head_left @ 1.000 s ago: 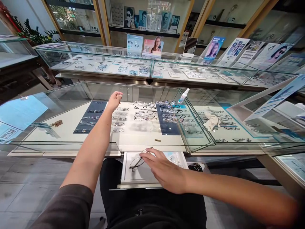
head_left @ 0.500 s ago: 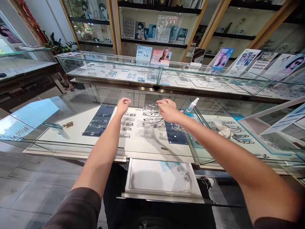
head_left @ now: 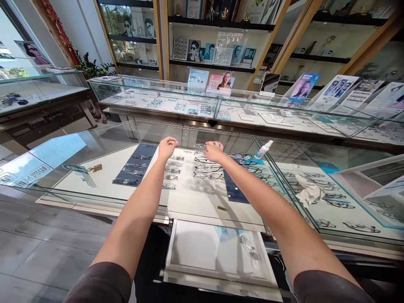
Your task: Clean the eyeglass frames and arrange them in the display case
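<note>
Both my arms reach into a glass display case [head_left: 94, 139] of eyeglasses. My left hand [head_left: 167, 147] is curled closed at the far edge of the white display mat [head_left: 189, 198]; what it pinches is hidden. My right hand [head_left: 213, 151] is closed on a thin-framed pair of eyeglasses [head_left: 202, 146], held just above the back row of eyeglasses [head_left: 205, 168]. Rows of frames lie under and between the two hands. Below my arms a white pull-out tray [head_left: 195, 248] sticks out, with a clear plastic bag [head_left: 249, 246] on it.
A dark blue mat with frames [head_left: 132, 168] lies to the left, beside a key with a tag [head_left: 94, 168]. A small spray bottle [head_left: 263, 149] and a white cloth [head_left: 311, 189] sit to the right. A small brass piece [head_left: 221, 208] lies on the mat. More glass counters stand behind.
My right hand lifted the eyeglasses off the pull-out tray and carried them to the back of the display mat. The left hand stayed at the far edge. The view tilted upward.
</note>
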A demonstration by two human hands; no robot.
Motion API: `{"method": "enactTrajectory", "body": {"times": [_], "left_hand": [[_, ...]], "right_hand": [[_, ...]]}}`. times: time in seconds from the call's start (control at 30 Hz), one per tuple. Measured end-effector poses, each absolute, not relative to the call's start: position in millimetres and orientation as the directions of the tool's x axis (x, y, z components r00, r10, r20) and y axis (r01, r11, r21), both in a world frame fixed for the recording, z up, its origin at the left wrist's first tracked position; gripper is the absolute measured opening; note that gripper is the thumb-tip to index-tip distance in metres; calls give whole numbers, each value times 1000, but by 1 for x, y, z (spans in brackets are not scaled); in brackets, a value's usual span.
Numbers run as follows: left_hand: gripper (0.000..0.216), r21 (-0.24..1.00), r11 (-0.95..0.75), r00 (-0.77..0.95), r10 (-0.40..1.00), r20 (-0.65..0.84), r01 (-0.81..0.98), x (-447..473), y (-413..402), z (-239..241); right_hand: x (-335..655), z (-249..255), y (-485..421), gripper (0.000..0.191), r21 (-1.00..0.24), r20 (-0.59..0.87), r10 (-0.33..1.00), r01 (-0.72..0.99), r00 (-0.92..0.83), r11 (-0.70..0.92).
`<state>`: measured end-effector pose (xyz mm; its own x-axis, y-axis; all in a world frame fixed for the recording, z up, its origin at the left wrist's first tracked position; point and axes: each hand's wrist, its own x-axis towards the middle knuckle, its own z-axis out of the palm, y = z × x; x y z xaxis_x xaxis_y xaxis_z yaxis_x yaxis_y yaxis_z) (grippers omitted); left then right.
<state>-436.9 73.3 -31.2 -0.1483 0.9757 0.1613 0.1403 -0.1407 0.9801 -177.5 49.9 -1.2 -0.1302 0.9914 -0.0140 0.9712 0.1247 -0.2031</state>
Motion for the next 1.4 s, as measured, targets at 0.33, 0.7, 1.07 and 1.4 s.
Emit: {"method": "enactTrajectory", "body": {"times": [0.33,0.7,1.07,1.4], "left_hand": [[11,976,-158,-135,975,178,148,-437,74,-30],[24,961,-143,-150,972,182,238,-438,75,-30],[26,933,-215,-136,955,263,289,-425,29,5],[27,861,-259,253,954,159,438,-448,-180,37]], "right_hand": [[-183,25,27,45,-287,0,995,954,-95,92],[-101,27,-213,25,-482,261,915,779,-308,400],[-64,-71,-369,14,-370,557,828,913,70,172],[-72,-71,-352,27,-274,535,843,955,51,116]]}}
